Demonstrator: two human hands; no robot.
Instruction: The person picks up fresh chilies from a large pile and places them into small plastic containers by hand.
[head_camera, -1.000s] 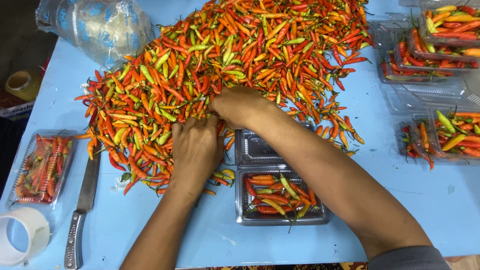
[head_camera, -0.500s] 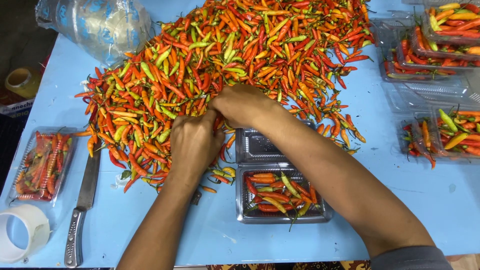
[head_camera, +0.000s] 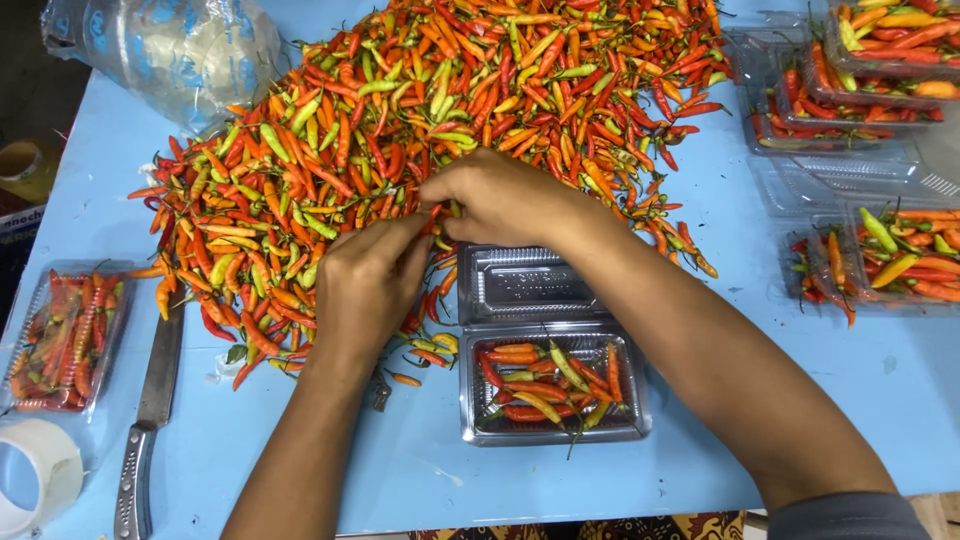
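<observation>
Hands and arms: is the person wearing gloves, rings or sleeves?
No gloves or rings show. The left hand and right hand are bare, and so are both forearms. A grey sleeve edge shows on the right arm only.

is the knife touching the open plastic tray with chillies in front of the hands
Apart. The head view shows the knife lying at the table's left side, while the open tray sits further right, with bare blue table and the left forearm between them.

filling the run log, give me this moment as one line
left hand: on chillies | right hand: on chillies | chilli pile | open tray: partly filled | knife: on table
</observation>
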